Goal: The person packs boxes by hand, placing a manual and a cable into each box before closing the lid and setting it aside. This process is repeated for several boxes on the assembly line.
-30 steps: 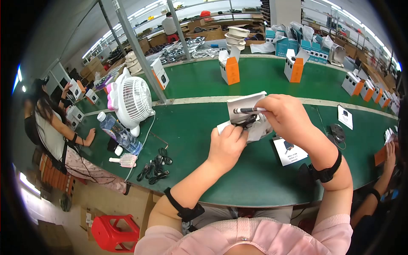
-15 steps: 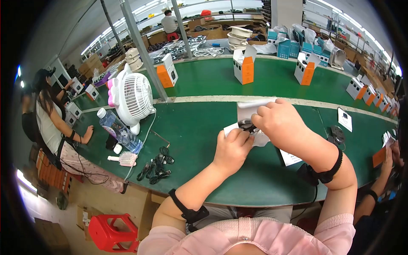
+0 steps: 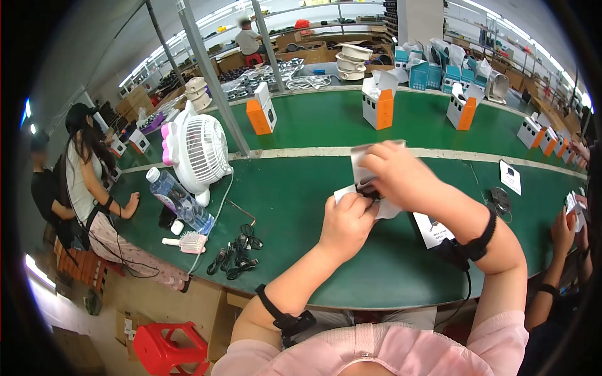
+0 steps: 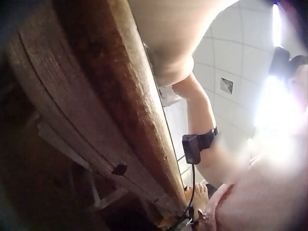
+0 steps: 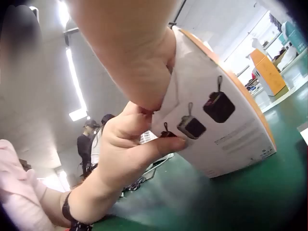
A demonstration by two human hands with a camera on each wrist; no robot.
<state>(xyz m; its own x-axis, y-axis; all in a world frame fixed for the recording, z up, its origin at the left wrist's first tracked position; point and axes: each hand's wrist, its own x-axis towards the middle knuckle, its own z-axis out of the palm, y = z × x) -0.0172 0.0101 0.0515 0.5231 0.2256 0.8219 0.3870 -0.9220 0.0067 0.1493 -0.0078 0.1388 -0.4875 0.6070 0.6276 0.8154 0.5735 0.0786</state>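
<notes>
While both hands hold a small white carton (image 3: 362,160) just above the green bench (image 3: 295,188), packing looks about midway. A small black item (image 3: 366,185), seemingly a cord, sits at the carton's mouth between the hands, so it is judged not yet fully in and the carton not yet closed. Left hand (image 3: 347,220): raised from below, thumb and fingers pinching the carton's lower edge, thumb lying along its printed face (image 5: 226,120). Right hand (image 3: 396,174): arched over from above, wrist bent down, fingers curled on the carton's upper part. Fingertips are hidden from the head view.
</notes>
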